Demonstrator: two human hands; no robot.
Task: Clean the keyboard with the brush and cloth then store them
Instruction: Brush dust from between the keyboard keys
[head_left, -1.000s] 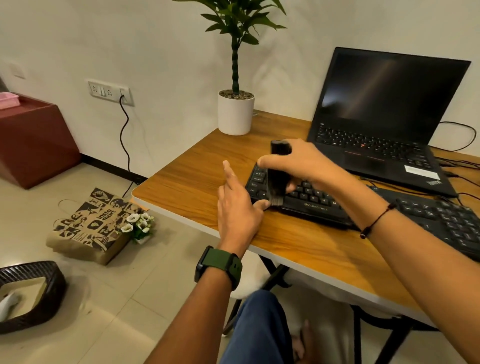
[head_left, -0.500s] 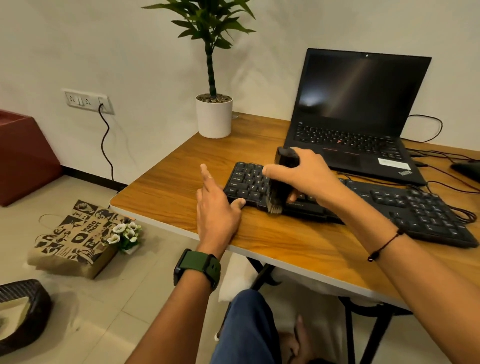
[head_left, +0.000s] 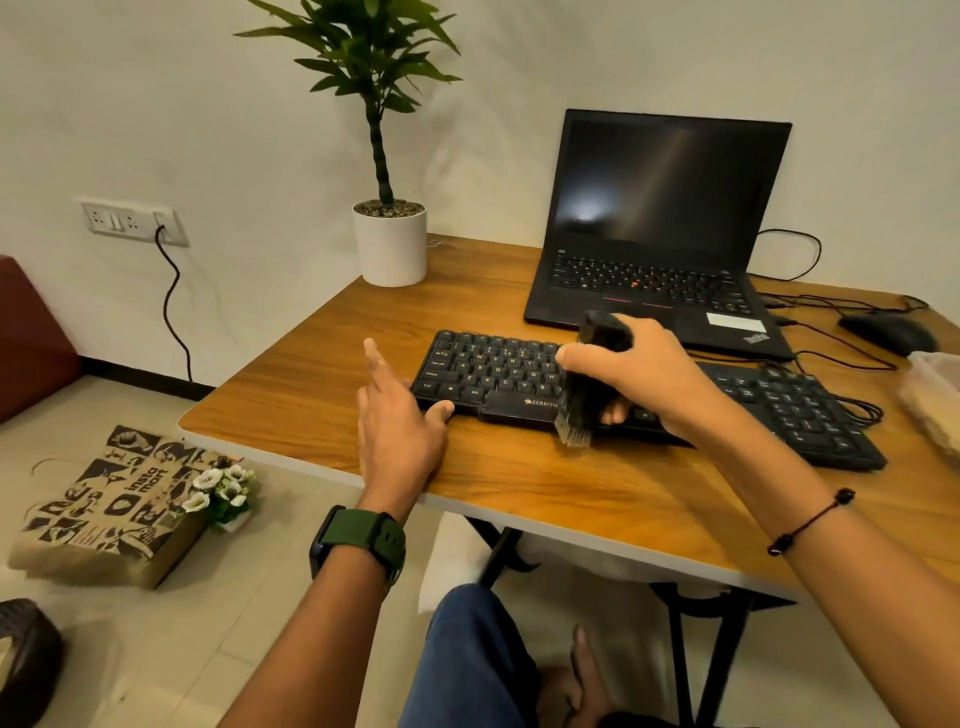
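A black keyboard (head_left: 493, 374) lies across the wooden desk (head_left: 322, 374) in front of the laptop. My right hand (head_left: 644, 374) grips a black brush (head_left: 587, 395) held upright, bristles down over the keyboard's front edge near the space bar. My left hand (head_left: 400, 431) rests flat on the desk at the keyboard's left front corner, thumb touching its edge, fingers apart and holding nothing. A pale cloth (head_left: 935, 400) lies at the desk's right edge, partly cut off by the frame.
An open black laptop (head_left: 660, 223) stands behind the keyboard. A white potted plant (head_left: 390, 244) sits at the back left corner, a black mouse (head_left: 888, 332) with cables at the right. A printed paper bag (head_left: 109, 504) and small flowers lie on the floor.
The brush in my right hand has slid rightward along the keyboard's front rows. My left hand stays at the left corner. The view has shifted to the right.
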